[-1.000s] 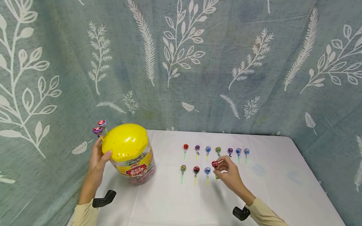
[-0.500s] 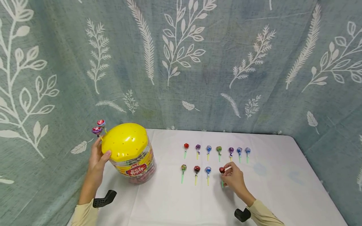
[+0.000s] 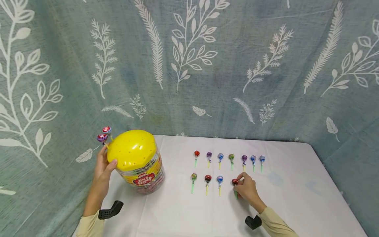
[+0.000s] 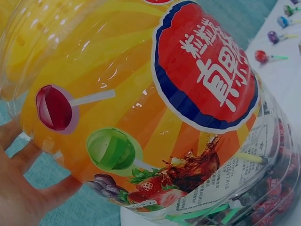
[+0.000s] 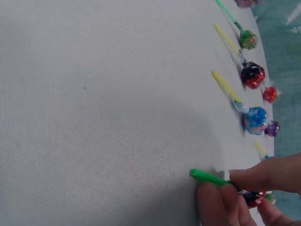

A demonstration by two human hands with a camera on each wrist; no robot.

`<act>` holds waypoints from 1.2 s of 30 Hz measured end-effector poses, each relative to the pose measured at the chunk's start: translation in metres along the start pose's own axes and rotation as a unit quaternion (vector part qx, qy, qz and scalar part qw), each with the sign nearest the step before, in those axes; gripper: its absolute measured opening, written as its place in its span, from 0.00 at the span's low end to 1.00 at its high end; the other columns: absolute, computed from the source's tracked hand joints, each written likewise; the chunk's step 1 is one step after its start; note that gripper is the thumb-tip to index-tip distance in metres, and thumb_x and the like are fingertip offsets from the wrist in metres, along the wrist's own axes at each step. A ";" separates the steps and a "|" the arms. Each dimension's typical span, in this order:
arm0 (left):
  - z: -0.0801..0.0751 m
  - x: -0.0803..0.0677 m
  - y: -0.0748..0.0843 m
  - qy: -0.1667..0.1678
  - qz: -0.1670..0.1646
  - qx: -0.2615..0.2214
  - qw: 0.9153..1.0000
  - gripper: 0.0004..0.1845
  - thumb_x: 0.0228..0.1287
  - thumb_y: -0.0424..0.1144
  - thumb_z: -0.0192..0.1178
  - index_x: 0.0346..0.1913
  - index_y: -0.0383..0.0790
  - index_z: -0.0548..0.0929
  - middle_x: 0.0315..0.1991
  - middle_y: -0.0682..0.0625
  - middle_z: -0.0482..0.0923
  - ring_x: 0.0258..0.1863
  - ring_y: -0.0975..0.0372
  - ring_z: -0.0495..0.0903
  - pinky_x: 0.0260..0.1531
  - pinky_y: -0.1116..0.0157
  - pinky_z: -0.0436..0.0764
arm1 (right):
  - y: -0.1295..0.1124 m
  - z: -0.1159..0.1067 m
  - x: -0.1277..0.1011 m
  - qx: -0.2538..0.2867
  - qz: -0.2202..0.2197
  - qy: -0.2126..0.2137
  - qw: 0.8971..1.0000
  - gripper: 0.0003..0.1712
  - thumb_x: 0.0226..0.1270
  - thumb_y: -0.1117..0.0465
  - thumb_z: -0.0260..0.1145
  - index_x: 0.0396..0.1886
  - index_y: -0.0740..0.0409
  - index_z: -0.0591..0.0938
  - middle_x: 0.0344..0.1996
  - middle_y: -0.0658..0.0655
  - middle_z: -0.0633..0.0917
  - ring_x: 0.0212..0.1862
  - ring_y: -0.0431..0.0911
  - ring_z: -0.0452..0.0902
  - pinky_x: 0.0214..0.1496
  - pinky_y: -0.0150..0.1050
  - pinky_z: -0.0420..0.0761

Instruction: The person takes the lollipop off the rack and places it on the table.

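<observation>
My left hand [image 3: 102, 176] grips the upper side of a big clear lollipop jar [image 3: 148, 179], its thumb at the edge of the yellow lid [image 3: 133, 148]. The fingers behind the jar are partly hidden. Two wrapped lollipops [image 3: 102, 138] stick out from the lid's left side. Between thumb and fingers, my right hand [image 3: 248, 189] pinches a dark red lollipop [image 3: 235, 181] low over the white table. Its green stick [image 5: 209, 178] points toward the near side in the right wrist view. Left of it lies a blue lollipop [image 3: 219, 179] with a yellow stick.
Several lollipops form a back row, from a red lollipop [image 3: 196, 153] to a blue lollipop [image 3: 262, 159]. In the front row lie a green lollipop [image 3: 193, 177] and a dark red lollipop [image 3: 208, 178]. A patterned curtain [image 3: 183, 108] hangs behind the white table [image 3: 183, 214].
My right hand has carried the red lollipop right and nearer, from beside the blue one down to the front row's right end. The left hand stays on the jar.
</observation>
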State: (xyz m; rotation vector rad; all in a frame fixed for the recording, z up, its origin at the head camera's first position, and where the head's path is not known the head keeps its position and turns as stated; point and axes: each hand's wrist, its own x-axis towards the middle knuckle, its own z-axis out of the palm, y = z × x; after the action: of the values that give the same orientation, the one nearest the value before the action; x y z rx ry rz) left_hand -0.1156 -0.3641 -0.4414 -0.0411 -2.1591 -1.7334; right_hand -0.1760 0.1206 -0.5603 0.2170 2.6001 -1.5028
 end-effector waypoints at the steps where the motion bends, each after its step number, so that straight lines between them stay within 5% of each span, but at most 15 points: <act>1: 0.000 0.000 -0.001 0.000 0.001 -0.002 1.000 0.35 0.66 0.35 0.47 0.74 0.50 0.48 0.70 0.46 0.52 0.61 0.61 0.62 0.54 0.75 0.64 | 0.000 -0.001 0.000 -0.002 0.001 -0.001 1.000 0.21 0.42 0.76 0.67 0.38 0.64 0.71 0.20 0.57 0.75 0.15 0.45 0.73 0.15 0.39 0.78; 9: -0.001 0.000 0.000 0.004 0.003 -0.014 1.000 0.35 0.66 0.35 0.48 0.74 0.52 0.49 0.70 0.47 0.52 0.61 0.61 0.62 0.54 0.76 0.64 | -0.008 -0.009 -0.003 -0.034 -0.022 0.002 0.999 0.20 0.45 0.72 0.69 0.40 0.64 0.72 0.20 0.57 0.75 0.15 0.45 0.71 0.14 0.37 0.74; 20: 0.001 0.002 0.010 -0.002 0.001 -0.034 0.999 0.34 0.66 0.32 0.49 0.73 0.50 0.51 0.70 0.46 0.53 0.62 0.61 0.61 0.54 0.77 0.65 | -0.030 -0.021 0.003 -0.002 -0.055 0.013 0.998 0.17 0.50 0.72 0.71 0.39 0.67 0.75 0.21 0.56 0.76 0.17 0.44 0.72 0.15 0.35 0.74; 27: -0.002 0.002 0.009 -0.014 0.002 -0.020 1.000 0.35 0.66 0.32 0.49 0.73 0.49 0.50 0.71 0.46 0.51 0.66 0.62 0.58 0.56 0.78 0.63 | -0.057 -0.026 0.000 0.047 -0.092 -0.012 0.995 0.19 0.52 0.71 0.70 0.44 0.63 0.75 0.24 0.58 0.77 0.25 0.60 0.77 0.24 0.49 0.80; 36: -0.003 0.006 0.009 -0.032 0.002 0.010 0.999 0.36 0.67 0.33 0.51 0.73 0.50 0.49 0.71 0.46 0.52 0.65 0.63 0.58 0.54 0.79 0.64 | -0.104 -0.024 -0.008 0.085 -0.157 -0.062 0.982 0.17 0.56 0.69 0.69 0.45 0.59 0.74 0.27 0.60 0.79 0.23 0.47 0.77 0.26 0.47 0.81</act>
State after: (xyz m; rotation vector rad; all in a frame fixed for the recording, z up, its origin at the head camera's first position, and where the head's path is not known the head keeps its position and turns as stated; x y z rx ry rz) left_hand -0.1179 -0.3659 -0.4312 -0.0961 -2.2196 -1.7314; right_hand -0.1890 0.0895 -0.4594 -0.2769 2.4950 -1.7760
